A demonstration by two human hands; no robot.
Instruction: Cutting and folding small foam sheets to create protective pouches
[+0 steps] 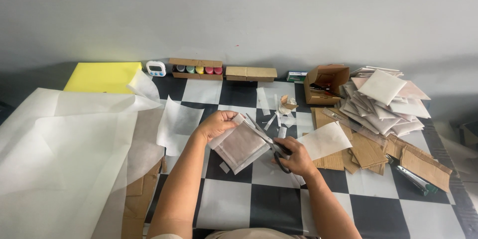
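Observation:
My left hand [215, 124] pinches the far corner of a square paper-wrapped cardboard piece [240, 145] and holds it just above the checkered table [279, 204]. In my right hand [297, 158] is a pair of black-handled scissors [269, 142], its blades lying along the piece's right edge and pointing away from me. A loose white paper sheet [324, 140] lies just right of the scissors.
Large white paper sheets [59, 154] cover the left. A pile of wrapped squares [384, 100] sits far right, with cardboard pieces [368, 152], an open cardboard box [326, 84] and a stapler [417, 181]. At the back are a yellow pad [102, 77], a timer [156, 68] and paint pots [197, 69].

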